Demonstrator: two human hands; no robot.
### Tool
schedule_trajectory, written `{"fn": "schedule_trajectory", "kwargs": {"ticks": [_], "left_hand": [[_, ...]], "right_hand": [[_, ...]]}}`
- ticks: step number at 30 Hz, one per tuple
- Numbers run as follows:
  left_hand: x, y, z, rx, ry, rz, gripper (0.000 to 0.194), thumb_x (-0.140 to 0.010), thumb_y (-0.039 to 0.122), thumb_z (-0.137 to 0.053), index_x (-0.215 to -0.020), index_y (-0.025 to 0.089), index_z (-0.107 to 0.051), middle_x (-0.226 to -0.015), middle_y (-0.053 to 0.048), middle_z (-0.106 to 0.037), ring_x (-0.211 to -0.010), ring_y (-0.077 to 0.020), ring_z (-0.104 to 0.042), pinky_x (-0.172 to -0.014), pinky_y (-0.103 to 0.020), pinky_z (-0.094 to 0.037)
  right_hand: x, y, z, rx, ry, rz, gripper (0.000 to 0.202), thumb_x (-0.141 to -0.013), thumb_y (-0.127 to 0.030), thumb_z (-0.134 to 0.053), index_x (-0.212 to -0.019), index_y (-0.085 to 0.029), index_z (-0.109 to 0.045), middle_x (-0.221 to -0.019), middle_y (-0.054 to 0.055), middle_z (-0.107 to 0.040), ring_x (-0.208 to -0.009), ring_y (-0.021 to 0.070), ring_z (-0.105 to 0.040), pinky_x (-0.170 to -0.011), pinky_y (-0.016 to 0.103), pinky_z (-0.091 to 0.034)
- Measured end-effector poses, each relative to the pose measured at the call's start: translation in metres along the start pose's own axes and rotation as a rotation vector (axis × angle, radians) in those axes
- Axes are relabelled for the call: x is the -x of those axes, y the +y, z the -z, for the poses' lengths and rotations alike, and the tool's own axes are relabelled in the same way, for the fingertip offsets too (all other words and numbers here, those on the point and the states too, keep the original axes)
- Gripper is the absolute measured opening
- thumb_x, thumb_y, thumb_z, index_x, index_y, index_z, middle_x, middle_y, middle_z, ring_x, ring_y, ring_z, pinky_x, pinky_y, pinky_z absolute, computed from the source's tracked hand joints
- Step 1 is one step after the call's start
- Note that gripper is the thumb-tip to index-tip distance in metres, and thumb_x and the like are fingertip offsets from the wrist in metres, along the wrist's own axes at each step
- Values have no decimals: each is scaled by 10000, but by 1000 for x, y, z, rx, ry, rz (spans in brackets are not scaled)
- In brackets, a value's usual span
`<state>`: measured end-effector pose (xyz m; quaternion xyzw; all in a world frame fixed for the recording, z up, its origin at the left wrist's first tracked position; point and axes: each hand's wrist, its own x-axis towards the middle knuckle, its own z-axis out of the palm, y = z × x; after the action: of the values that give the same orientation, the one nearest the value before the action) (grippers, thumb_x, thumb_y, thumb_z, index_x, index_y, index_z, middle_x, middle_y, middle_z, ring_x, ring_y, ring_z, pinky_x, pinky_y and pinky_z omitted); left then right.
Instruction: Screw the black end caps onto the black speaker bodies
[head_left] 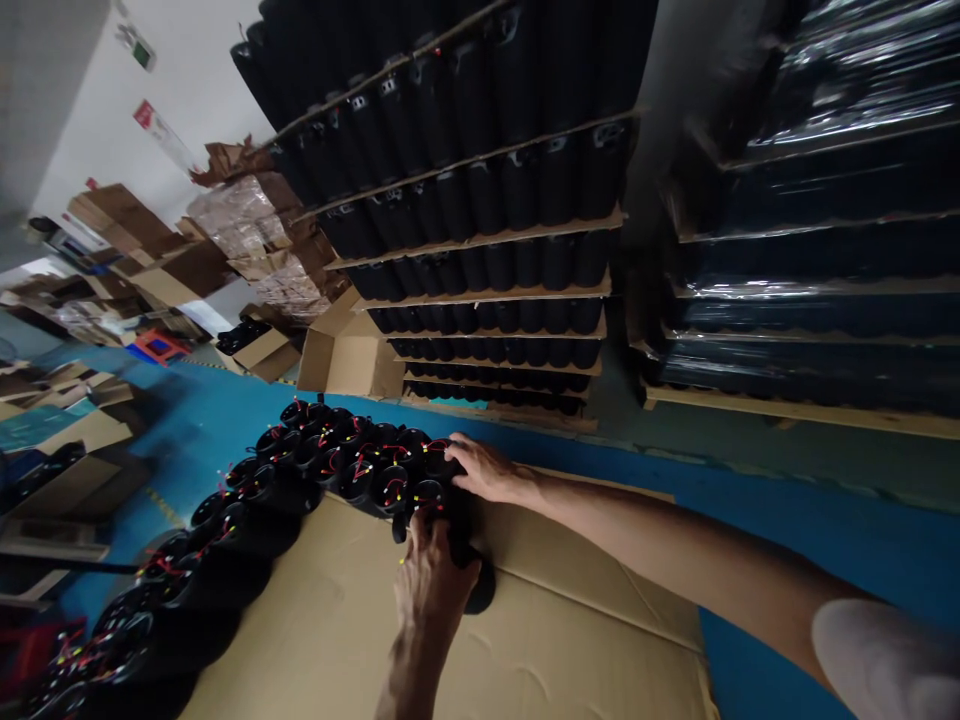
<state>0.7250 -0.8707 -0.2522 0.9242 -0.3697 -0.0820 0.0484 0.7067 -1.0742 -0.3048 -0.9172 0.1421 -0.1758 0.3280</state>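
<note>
My left hand (431,580) has its fingers wrapped over the rim of a black cylinder (480,590) at the near end of the group on the cardboard sheet (337,620). My right hand (484,468) reaches in from the right and curls its fingers over the top of another black cylinder (442,460), just behind. The cylinders stand close together, with red wires (394,490) and small yellow and white connectors showing in their open tops.
A row of black cylinders (240,540) runs down the left edge of the cardboard. Behind stand tall stacks of black cylinders (480,190) on cardboard layers, a film-wrapped stack (817,250) at right, an open box (352,360) and a red stool (159,345).
</note>
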Motion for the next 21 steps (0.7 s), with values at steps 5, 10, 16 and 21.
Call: {"fn": "schedule_trajectory", "kwargs": {"ticks": [5,10,16,21], "left_hand": [[20,3,7,38,56,11,520,-818,239,-886,-1314,223,-731,-1737,-124,-487,-1183,-312,-776,-841,-377,-617],[41,11,21,84,171,64,440,-890,336,-847,-1299,256,-705,-1673,-136,-522,-981,-292,-804,-669,-388,-563],[46,38,16,181,306,-52,434,-905,374,-826,-1299,260,-682,-1565,-129,-616,-1014,-293,-804,-727,-397,-629],[18,9,18,186,489,-129,657,-1096,575,-458,-1569,124,-522,-1694,-262,-457,-1552,-435,-500,-1228,-619,-476]], "right_hand": [[23,-5,25,-72,83,-40,477,-1078,-310,-697,-1535,-218,-596,-1677,157,-494,-1497,366,-529,-1208,616,-494],[127,-22,27,-205,-39,-34,679,-917,-165,-713,-1556,-366,-599,-1518,55,-679,-1384,259,-658,-1158,405,-563],[174,-37,-7,-301,-46,-190,973,-696,-355,-934,-1597,-387,-568,-1432,91,-721,-1251,381,-716,-1000,483,-636],[155,0,-16,-358,114,-332,651,-882,-432,-893,-1450,-219,-657,-1379,126,-704,-1171,332,-714,-986,518,-625]]}}
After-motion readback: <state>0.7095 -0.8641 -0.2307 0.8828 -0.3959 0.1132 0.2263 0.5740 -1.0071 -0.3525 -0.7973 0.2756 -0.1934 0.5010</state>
